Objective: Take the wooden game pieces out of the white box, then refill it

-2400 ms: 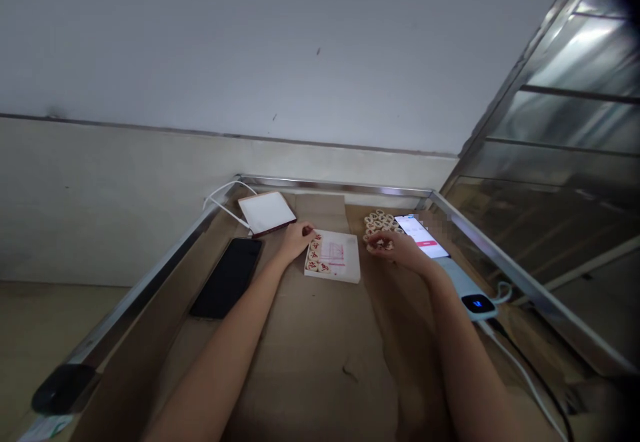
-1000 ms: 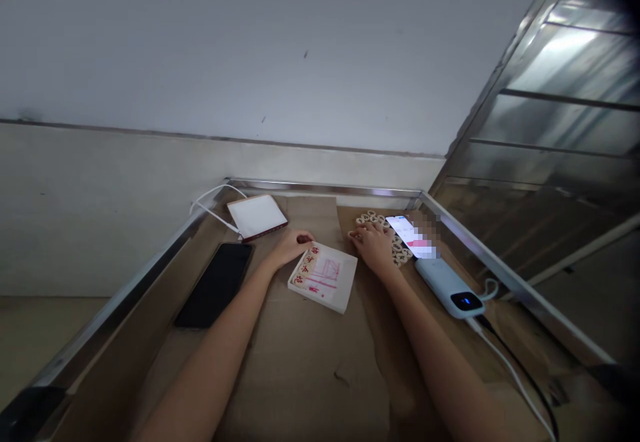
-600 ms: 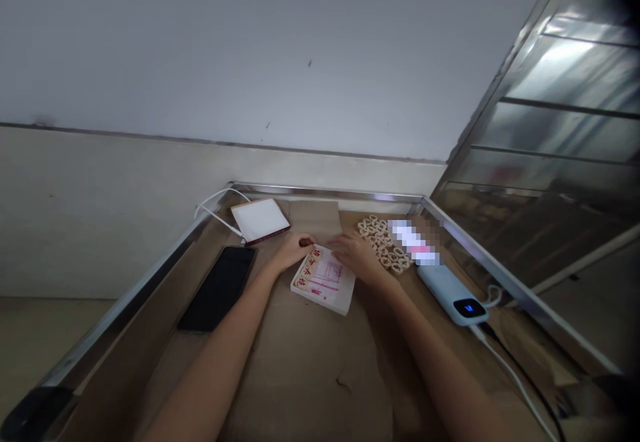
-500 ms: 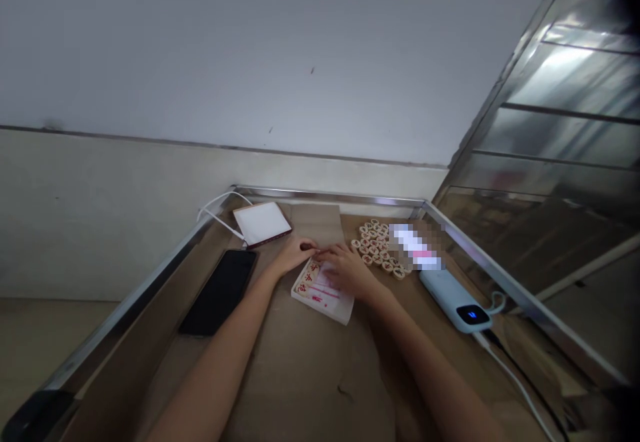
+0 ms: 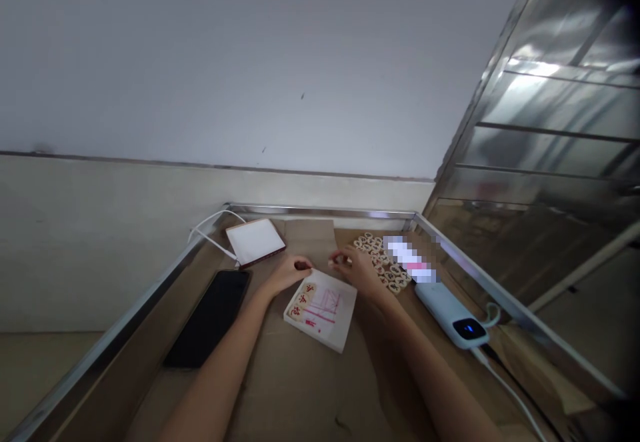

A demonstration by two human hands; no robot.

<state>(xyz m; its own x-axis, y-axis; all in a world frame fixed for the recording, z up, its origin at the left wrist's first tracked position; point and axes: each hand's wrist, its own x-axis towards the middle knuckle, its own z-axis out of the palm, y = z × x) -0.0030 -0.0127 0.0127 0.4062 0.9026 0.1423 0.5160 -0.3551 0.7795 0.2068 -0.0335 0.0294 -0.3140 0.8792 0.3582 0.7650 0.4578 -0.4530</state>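
A shallow white box [image 5: 325,309] sits on the cardboard, with red lines and marks on its inner floor. Round wooden Chinese chess pieces [image 5: 303,299] with red characters stand in a row along its left inner side. At the box's far left corner, my left hand [image 5: 289,273] has thumb and forefinger curled together, their tips against the corner. Just beyond the far right edge hovers my right hand [image 5: 356,269], fingers bent and thumb near the forefinger. Whatever lies between those fingertips is too small to make out.
Many loose chess pieces [image 5: 385,265] lie right of my right hand. Beside them are a blurred-out lit screen [image 5: 410,259] and a light blue power bank [image 5: 447,312] with cables. A black phone [image 5: 207,319] and a white-topped box [image 5: 256,241] lie left. A metal rim [image 5: 320,211] borders the surface.
My right hand has drawn back from over the box and away from my left hand, uncovering the red drawing. The left stays at the corner. The whole view has shifted slightly downward.
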